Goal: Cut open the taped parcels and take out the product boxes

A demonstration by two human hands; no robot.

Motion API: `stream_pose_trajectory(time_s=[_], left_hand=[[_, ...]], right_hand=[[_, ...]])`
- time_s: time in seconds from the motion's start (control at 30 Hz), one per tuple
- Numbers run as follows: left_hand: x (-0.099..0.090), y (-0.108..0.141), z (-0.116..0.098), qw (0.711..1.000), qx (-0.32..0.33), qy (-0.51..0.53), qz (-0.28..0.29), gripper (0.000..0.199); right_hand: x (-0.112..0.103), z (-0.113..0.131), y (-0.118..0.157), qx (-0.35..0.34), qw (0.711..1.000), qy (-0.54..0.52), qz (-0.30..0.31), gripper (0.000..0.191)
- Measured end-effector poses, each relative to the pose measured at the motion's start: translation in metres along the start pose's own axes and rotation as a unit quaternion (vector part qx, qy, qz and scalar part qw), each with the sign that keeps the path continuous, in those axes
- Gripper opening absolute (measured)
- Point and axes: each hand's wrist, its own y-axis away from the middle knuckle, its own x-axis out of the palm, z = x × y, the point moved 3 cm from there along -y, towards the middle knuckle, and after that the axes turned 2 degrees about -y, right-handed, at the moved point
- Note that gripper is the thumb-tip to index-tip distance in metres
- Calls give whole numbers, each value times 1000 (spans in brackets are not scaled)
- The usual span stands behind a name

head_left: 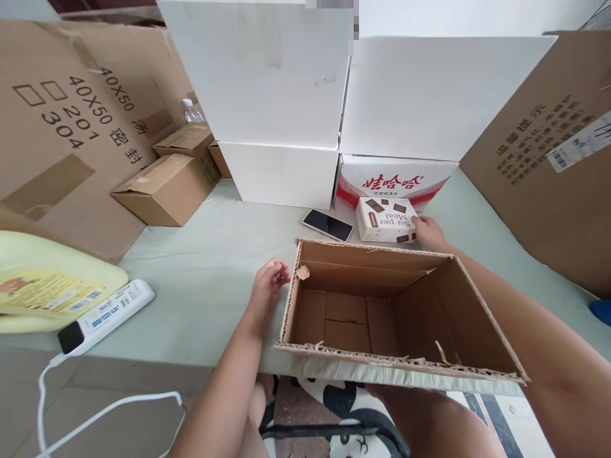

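An open cardboard box (346,321) with torn, ragged rims stands near the table's front edge, and its inside shows bare cardboard. Just beside its left wall is my left hand (268,289), fingers loosely bent and nothing visible in them. My right hand (429,233) reaches past the box's far side and grips the right end of a white snack box (386,220) marked "Su-per Meal". Part of that hand's grip is hidden behind the snack box. A dark-screened phone (328,225) lies just left of the snack box.
White panels (281,76) and a red-and-white carton (396,181) stand at the back. Large cardboard sheets (42,127) flank both sides. Small brown boxes (165,191), a pale yellow jug (57,280) and a white power strip (112,315) with a cable are at left.
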Motion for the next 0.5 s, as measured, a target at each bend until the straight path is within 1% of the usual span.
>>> stream_pose_trajectory(time_s=[0.07,0.1,0.2,0.23,0.3,0.37,0.43,0.5], left_hand=[[0,2,-1,1000,-1,3,7,33],[-1,3,-2,1000,2,7,11,33],[-2,6,-1,999,13,22,28,32],[-2,8,0,999,15,25,36,31],[-2,11,2,998,16,28,54,32],[0,16,3,997,19,30,71,32],[4,21,3,995,27,23,93,32],[8,26,4,993,35,12,110,31]], right_hand=[[-12,5,11,-22,999,18,-20,20],[-21,7,21,-31,999,19,-22,19],[-59,8,63,-63,998,-13,1,23],[-74,8,81,-72,997,-33,20,26],[-100,8,119,-91,990,-71,81,36],[-118,10,157,-97,981,-75,149,46],[-124,13,187,-75,974,-33,213,56],[-122,15,209,-31,964,20,265,62]])
